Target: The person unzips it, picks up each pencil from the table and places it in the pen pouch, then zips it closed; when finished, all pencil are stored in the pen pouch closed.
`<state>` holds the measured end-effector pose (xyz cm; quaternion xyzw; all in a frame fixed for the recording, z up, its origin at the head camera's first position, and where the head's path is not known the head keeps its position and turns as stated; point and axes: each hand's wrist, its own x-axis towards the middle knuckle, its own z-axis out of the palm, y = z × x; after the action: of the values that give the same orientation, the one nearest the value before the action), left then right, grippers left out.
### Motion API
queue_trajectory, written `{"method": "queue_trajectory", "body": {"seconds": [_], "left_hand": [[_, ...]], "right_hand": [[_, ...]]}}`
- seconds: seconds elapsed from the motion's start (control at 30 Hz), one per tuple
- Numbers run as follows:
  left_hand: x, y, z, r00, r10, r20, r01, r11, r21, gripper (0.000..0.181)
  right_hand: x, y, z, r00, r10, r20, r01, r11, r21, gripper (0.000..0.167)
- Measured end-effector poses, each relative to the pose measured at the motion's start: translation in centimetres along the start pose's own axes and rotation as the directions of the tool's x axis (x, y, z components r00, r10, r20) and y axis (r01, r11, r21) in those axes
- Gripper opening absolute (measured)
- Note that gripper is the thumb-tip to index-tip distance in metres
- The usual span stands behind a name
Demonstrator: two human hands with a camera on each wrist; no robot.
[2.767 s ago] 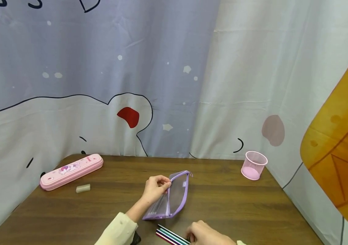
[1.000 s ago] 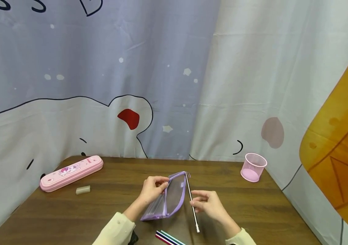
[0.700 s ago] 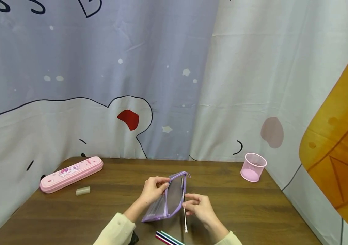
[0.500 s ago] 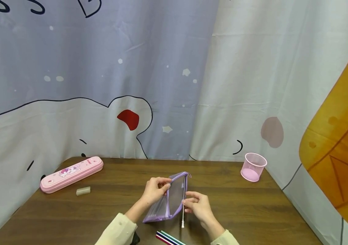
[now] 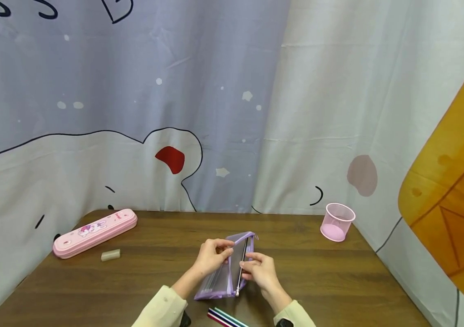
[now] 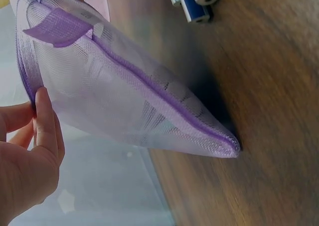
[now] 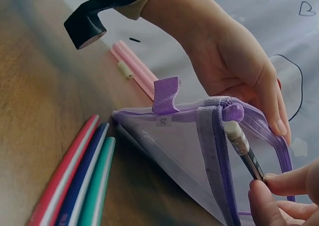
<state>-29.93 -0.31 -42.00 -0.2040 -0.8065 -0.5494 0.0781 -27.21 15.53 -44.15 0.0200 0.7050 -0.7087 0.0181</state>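
Observation:
My left hand (image 5: 211, 259) pinches the upper edge of a purple mesh pouch (image 5: 220, 282); the left wrist view shows thumb and fingers (image 6: 44, 126) on its zipper edge. The pouch mouth is open and faces right. Between thumb and fingers, my right hand (image 5: 261, 272) holds a dark pencil (image 5: 241, 268) with a white eraser end. In the right wrist view that eraser (image 7: 232, 130) points towards the zipper end of the pouch, and the pencil lies at the open mouth. Its far tip is hard to make out. Striped pencils (image 5: 224, 317) lie on the table below the pouch.
A pink pencil case (image 5: 95, 233) and a small pale eraser-like block (image 5: 111, 255) lie at the left of the wooden table (image 5: 297, 272). At the back right stands a pink mesh cup (image 5: 337, 222). A printed curtain (image 5: 232, 113) hangs behind.
My right hand took a pencil from the striped ones, raised it to the pouch and moved it left, into line with the mouth. The left hand and pouch shifted slightly right.

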Motion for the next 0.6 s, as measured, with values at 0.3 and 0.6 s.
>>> {"method": "queue_trajectory", "body": {"seconds": [0.3, 0.6], "left_hand": [[0.0, -0.2, 0.3, 1.000, -0.008, 0.003, 0.008, 1.000, -0.013, 0.018], [0.0, 0.0, 0.2, 1.000, -0.019, 0.000, 0.019, 0.999, -0.050, 0.019]], "right_hand": [[0.1, -0.1, 1.0, 0.999, 0.004, -0.041, -0.003, 1.000, 0.025, 0.046], [-0.1, 0.5, 1.5, 0.999, -0.022, -0.025, 0.021, 0.999, -0.027, 0.044]]}}
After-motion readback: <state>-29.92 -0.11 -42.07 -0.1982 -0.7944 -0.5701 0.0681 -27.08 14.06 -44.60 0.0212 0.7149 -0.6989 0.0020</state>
